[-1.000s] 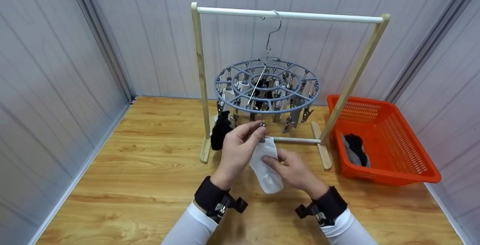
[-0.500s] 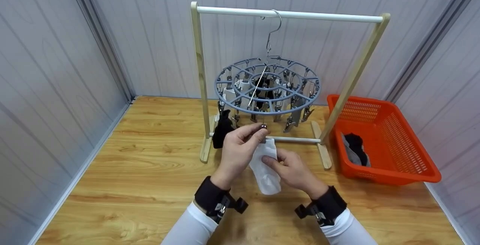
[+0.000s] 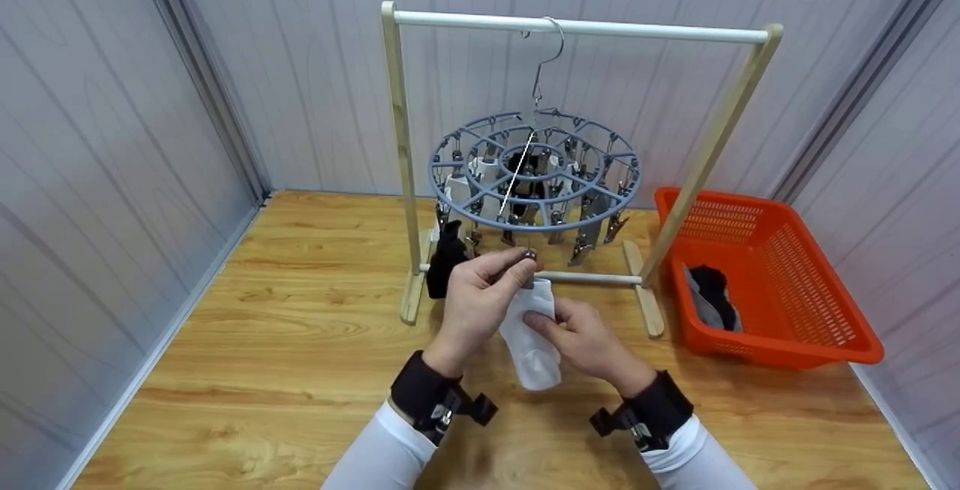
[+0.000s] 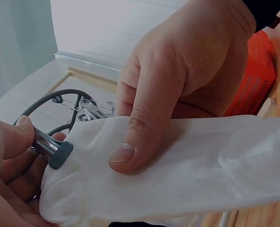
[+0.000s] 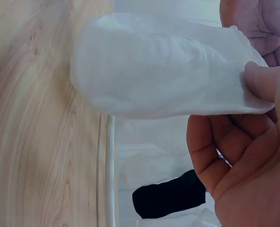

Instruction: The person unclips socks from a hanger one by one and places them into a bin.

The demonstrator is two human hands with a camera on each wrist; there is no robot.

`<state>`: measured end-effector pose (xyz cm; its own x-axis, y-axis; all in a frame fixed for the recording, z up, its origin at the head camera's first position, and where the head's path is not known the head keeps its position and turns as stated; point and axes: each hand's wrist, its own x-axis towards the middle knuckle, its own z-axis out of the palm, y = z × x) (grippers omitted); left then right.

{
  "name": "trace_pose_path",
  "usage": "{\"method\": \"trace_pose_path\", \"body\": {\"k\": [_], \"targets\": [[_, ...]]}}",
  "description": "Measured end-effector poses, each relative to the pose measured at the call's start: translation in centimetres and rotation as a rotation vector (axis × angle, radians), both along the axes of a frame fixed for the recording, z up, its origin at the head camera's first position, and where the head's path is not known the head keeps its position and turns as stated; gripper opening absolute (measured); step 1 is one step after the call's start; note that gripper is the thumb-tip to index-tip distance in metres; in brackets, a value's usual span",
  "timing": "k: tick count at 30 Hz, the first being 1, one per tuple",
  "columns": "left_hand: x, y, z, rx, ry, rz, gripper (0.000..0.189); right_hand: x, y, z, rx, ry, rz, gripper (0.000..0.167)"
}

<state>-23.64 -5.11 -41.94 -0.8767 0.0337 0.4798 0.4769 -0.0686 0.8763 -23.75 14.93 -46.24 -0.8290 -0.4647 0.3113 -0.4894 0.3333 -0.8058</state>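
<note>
A white sock (image 3: 531,355) hangs between my two hands, below the front of a round grey clip hanger (image 3: 534,228). My left hand (image 3: 480,296) pinches a metal clip (image 4: 54,150) between thumb and fingers. In the left wrist view the clip's dark tip lies over the sock's cuff. Thumb on top and fingers behind, my right hand (image 3: 592,338) holds the sock just below that cuff. The right wrist view shows the sock's toe end hanging loose. Part of the clip is hidden behind the left fingers in the head view.
The hanger hooks over a white bar (image 3: 652,31) on a wooden stand (image 3: 397,137). Several socks hang from it, including a black sock (image 3: 448,261) at left. An orange basket (image 3: 757,349) stands at right with grey and black socks (image 3: 712,296) inside.
Both hands have stayed almost in place. The pinched clip has shifted slightly down and right, and the sock's toe has swung a little left.
</note>
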Motion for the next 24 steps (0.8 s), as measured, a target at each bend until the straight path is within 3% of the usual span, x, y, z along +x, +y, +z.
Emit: {"method": "trace_pose_path", "body": {"k": [11,24], "targets": [[0.02,-0.07,0.0,0.01,0.011,-0.02,0.022,-0.02,0.05,-0.12,0.026,0.015,-0.016,0.019],[-0.05,-0.25,0.15,0.01,0.026,0.025,0.022,-0.14,0.3,0.12,0.069,-0.008,-0.009,0.021]]}}
